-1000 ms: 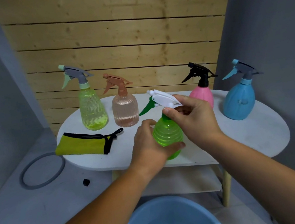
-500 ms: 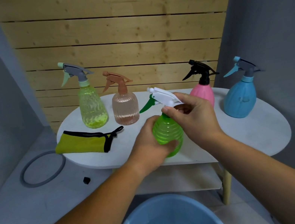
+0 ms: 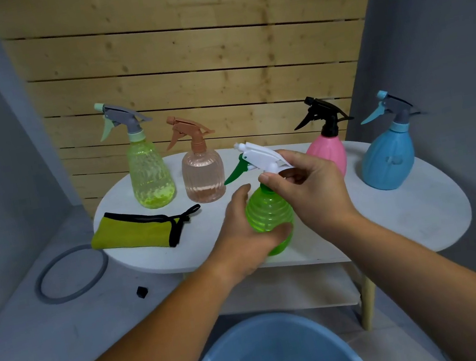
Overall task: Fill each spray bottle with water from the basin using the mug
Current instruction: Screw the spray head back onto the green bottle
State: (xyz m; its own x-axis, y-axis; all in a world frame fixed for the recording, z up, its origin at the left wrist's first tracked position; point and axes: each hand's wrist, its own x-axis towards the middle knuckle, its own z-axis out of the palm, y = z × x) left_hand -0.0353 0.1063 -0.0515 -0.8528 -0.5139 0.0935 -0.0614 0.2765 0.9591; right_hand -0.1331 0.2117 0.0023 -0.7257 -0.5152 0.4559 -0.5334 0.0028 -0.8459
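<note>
On the floor at the far left lies a grey ring point(image 3: 71, 273), with a small black piece point(image 3: 142, 291) near it. The white oval table point(image 3: 411, 213) begins just right of these. A yellow-green cloth point(image 3: 135, 235) with black trim lies at the table's left near edge. Behind it a tall yellow-green spray bottle point(image 3: 150, 176) and a peach spray bottle point(image 3: 204, 176) stand upright and close together, their nozzles aimed left.

The left hand point(image 3: 241, 243) wraps its curled fingers round the lower belly of the green spray bottle point(image 3: 268, 216), which is at the middle of the table's near edge. Whether its base rests on the tabletop cannot be told. Its long axis is close to upright. Its white spray head point(image 3: 261, 157) points left and away, with the green trigger hanging on the left side. The right hand point(image 3: 311, 189) pinches the bottle's neck just under that head between thumb and curled fingers.

Further right, a pink spray bottle point(image 3: 328, 151) stands partly behind the right hand, and a blue spray bottle point(image 3: 387, 160) stands well apart from it near the back edge. Both have their nozzles pointing left. Bare tabletop stretches from the blue bottle to the right rim. Below the forearms, the blue basin point(image 3: 260, 351) sits on the floor in front of the table with water in it.
</note>
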